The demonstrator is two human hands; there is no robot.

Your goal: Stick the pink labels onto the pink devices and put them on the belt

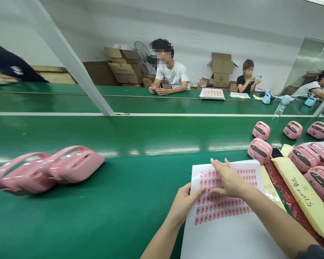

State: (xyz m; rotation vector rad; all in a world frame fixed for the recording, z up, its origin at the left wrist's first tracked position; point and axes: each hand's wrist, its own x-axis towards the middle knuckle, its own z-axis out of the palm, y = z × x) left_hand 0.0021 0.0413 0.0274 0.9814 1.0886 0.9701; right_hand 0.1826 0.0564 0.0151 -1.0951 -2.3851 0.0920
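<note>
A white sticker sheet (226,219) with rows of small pink stickers lies on the green table in front of me. My left hand (184,203) grips its left edge, thumb on top. My right hand (228,177) rests flat on the upper rows of stickers, fingers stretched toward the sheet's top edge. Nothing is held in the right hand.
Pink plastic casings (260,150) stand to the right, with more (310,158) beside yellow paper strips (302,194). Two blurred pink casings (47,171) ride the green conveyor belt (140,136) at left. Across the belt sit other people (170,72), a second sticker sheet stack (212,94), a water bottle (282,105) and cardboard boxes.
</note>
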